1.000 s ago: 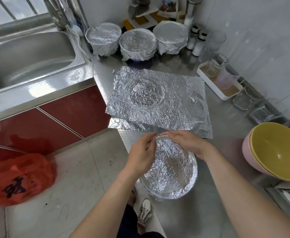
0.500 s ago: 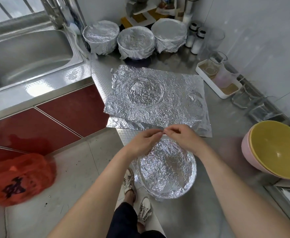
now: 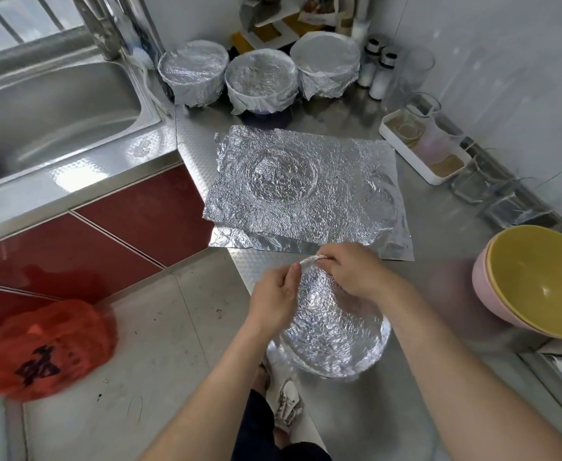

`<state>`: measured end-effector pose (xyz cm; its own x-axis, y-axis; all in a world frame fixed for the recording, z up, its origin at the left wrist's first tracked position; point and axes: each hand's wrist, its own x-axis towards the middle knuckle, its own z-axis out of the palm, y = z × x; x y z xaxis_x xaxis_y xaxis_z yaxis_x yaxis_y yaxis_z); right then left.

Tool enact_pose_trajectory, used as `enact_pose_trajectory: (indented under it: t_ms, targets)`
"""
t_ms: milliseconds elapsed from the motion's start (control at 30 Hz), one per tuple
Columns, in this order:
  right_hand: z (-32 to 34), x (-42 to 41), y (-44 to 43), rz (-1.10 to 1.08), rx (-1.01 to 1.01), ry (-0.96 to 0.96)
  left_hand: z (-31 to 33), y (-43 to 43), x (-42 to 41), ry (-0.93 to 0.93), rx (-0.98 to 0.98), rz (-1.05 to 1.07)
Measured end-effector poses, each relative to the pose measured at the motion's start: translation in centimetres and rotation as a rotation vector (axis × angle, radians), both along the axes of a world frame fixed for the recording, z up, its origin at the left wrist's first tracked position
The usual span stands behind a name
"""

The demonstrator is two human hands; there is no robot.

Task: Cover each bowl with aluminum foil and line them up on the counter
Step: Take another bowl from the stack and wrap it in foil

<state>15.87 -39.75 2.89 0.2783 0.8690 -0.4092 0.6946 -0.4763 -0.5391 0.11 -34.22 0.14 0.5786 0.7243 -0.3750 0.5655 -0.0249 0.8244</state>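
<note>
Foil-wrapped bowl lies at the table's near edge, at 6 o'clock from the flat foil sheets. The left hand and right hand both pinch its foil at the 12 o'clock rim. Three covered bowls stand in a row at the table's 12 o'clock end.

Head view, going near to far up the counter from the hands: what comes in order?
The foil-wrapped bowl → flat foil sheets → row of three covered bowls → shelf rack at the wall.
</note>
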Motion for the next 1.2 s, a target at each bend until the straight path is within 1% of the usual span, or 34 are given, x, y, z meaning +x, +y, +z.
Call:
enact_pose_trajectory:
  t_ms: [100,233,333,400,433,533,600,667,700,767,833,900,1033,1133,1200]
  targets:
    - [0.6,-0.2,1.5,0.158,-0.02,-0.099,0.6,-1.9,-1.0,0.075,0.095,0.093]
    - [0.7,-1.4,2.5,0.313,0.022,-0.176,1.3,-3.3,-2.4,0.1,0.037,0.151]
    - [0.7,-2.0,2.2,0.328,0.017,-0.271,1.6,-3.7,-2.5,0.107,-0.03,0.165]
    - [0.7,-1.9,1.5,0.242,0.065,-0.304,2.1,-4.0,-2.4,0.111,-0.097,0.157]
    - [0.6,-1.7,0.8,0.165,0.107,-0.297,2.1,-4.2,-2.4,0.112,-0.124,0.145]
    - [0.4,-0.7,-2.3,-0.176,0.311,-0.24,2.2,-4.6,-2.6,0.122,-0.174,0.09]
    - [0.2,-0.3,-4.9,-0.434,0.38,-0.18,2.0,-4.7,-2.9,0.136,-0.213,0.065]
    - [-0.2,-0.5,-7.4,-0.675,0.325,-0.048,1.8,-4.9,-3.1,0.136,-0.26,0.079]
    - [-0.6,-0.8,-8.3,-0.786,0.297,0.059,1.5,-5.0,-3.3,0.127,-0.286,0.106]
    - [-1.2,-1.7,-9.4,-0.914,0.306,0.264,2.0,-5.2,-3.5,0.106,-0.317,0.171]
    - [-1.5,-2.7,-9.5,-0.925,0.339,0.373,2.4,-5.3,-3.6,0.085,-0.348,0.257]
    - [-1.8,-3.8,-9.4,-0.936,0.362,0.415,2.8,-5.6,-3.4,0.043,-0.408,0.33]
    - [-2.2,-4.9,-9.3,-0.962,0.368,0.41,2.9,-6.4,-3.4,-0.007,-0.492,0.389]
    - [-1.7,-5.0,-8.8,-0.912,0.381,0.413,3.1,-6.8,-3.9,-0.043,-0.541,0.437]
    - [-1.3,-5.0,-8.1,-0.866,0.379,0.415,3.4,-6.9,-4.2,-0.073,-0.606,0.469]
